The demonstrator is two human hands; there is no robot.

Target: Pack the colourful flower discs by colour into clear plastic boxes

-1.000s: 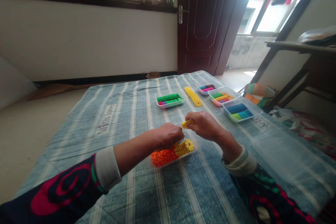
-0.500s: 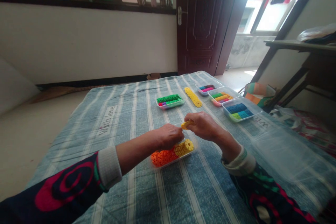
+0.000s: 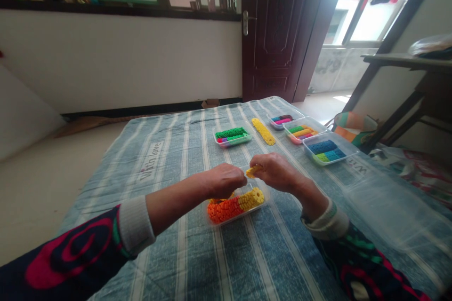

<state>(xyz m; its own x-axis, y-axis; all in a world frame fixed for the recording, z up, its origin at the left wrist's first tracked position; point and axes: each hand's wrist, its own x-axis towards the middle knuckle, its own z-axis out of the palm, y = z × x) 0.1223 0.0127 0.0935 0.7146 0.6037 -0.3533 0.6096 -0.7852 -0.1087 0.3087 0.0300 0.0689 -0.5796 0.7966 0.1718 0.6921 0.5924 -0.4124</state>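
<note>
My right hand (image 3: 273, 170) is closed, pinching yellow notched plastic discs (image 3: 253, 171) above the far side of a clear box. Close by on its left, my left hand (image 3: 226, 179) has its fingers curled down; what they hold, if anything, is hidden. Beneath both hands, the clear plastic box (image 3: 231, 220) contains a row of notched discs, orange-red (image 3: 224, 210) at the left and yellow (image 3: 252, 199) at the right. More yellow-orange pieces show partly under my left hand.
Farther back lie a box of green discs (image 3: 231, 132) and a loose yellow disc row (image 3: 263, 131). Several boxes of coloured discs, one with blue rows (image 3: 323, 146), line the right side. A clear lid (image 3: 388, 207) lies at the right on the striped cloth (image 3: 158, 225).
The view has shifted slightly, moving the scene rightward. My left hand has lifted a little from the box, uncovering more of the orange row. My right hand still holds the yellow discs.
</note>
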